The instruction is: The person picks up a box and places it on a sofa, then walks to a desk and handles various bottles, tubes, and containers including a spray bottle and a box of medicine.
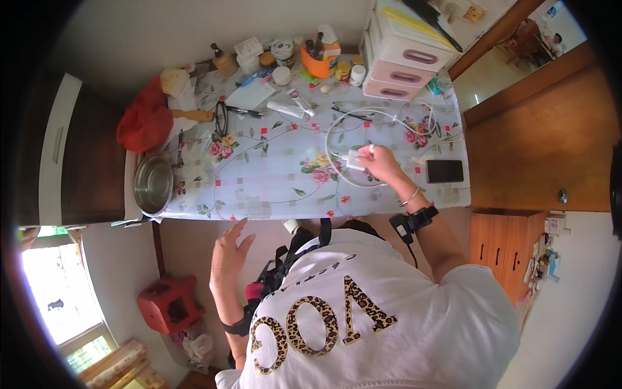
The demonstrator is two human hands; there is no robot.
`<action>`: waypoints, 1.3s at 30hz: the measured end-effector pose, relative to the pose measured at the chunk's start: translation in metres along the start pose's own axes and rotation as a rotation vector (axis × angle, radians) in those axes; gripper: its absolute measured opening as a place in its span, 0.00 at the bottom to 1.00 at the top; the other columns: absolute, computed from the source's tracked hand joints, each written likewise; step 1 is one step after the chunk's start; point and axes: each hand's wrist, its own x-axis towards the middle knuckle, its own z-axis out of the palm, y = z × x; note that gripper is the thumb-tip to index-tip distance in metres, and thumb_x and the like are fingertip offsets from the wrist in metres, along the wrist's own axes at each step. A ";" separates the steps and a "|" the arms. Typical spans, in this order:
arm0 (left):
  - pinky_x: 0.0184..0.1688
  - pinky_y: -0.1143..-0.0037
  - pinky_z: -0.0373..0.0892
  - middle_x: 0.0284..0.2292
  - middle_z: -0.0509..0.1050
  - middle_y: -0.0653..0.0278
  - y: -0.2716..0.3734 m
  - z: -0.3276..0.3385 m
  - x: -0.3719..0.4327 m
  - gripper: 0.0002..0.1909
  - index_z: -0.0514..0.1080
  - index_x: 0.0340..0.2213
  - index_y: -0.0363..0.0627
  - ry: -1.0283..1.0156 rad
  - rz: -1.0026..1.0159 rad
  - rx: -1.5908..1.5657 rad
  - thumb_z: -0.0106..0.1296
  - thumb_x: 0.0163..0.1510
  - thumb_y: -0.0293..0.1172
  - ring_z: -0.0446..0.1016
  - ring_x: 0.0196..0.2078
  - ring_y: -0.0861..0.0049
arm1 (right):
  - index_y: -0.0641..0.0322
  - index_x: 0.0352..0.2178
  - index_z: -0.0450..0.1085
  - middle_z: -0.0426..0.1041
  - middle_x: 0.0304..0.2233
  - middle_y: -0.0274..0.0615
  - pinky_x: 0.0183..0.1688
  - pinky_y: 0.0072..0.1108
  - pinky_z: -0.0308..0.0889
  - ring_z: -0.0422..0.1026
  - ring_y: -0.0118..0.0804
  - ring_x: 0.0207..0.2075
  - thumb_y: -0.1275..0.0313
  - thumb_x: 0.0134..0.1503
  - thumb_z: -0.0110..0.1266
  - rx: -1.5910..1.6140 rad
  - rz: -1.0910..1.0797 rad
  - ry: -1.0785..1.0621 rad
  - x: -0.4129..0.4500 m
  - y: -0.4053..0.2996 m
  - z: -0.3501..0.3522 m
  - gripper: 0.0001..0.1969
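My right hand [378, 161] grips a white charger block [355, 159] between thumb and fingers, over the flowered tablecloth [272, 160]. From the block runs a white cable [328, 131], which loops across the cloth and towards the drawer unit. A dark-screened phone [444, 171] lies to the right of that hand. My left hand [230, 254] is below the table's front edge with its fingers apart, holding nothing. Farther back on the cloth are a pair of dark-framed glasses [352, 114], two white tubes [293, 106] and black pens [244, 112].
A metal bowl [154, 185] stands at the left edge, near a red bag [146, 119]. Bottles, jars and an orange holder [315, 63] line the wall. The plastic drawer unit [403, 73] occupies the back right. A red stool [171, 304] is on the floor. Someone sits beyond the doorway.
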 end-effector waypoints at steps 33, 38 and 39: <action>0.35 0.72 0.71 0.44 0.73 0.49 -0.023 -0.043 0.066 0.23 0.68 0.50 0.40 -0.106 0.045 -0.048 0.55 0.52 0.33 0.74 0.42 0.61 | 0.62 0.23 0.71 0.71 0.25 0.44 0.31 0.33 0.68 0.71 0.43 0.30 0.75 0.41 0.52 -0.930 -0.249 0.401 0.010 0.026 0.027 0.05; 0.36 0.71 0.70 0.44 0.73 0.48 -0.022 -0.051 0.071 0.24 0.68 0.49 0.40 -0.088 0.068 -0.021 0.55 0.52 0.34 0.74 0.42 0.60 | 0.63 0.24 0.71 0.72 0.28 0.45 0.33 0.30 0.70 0.73 0.44 0.31 0.76 0.42 0.52 -1.003 0.032 0.430 0.021 0.041 0.008 0.04; 0.40 0.70 0.69 0.44 0.73 0.50 -0.022 -0.055 0.073 0.24 0.67 0.50 0.41 -0.107 0.047 -0.008 0.55 0.52 0.34 0.74 0.43 0.63 | 0.63 0.24 0.71 0.72 0.28 0.45 0.33 0.30 0.70 0.73 0.44 0.31 0.76 0.42 0.52 -1.000 0.032 0.431 0.023 0.035 0.008 0.04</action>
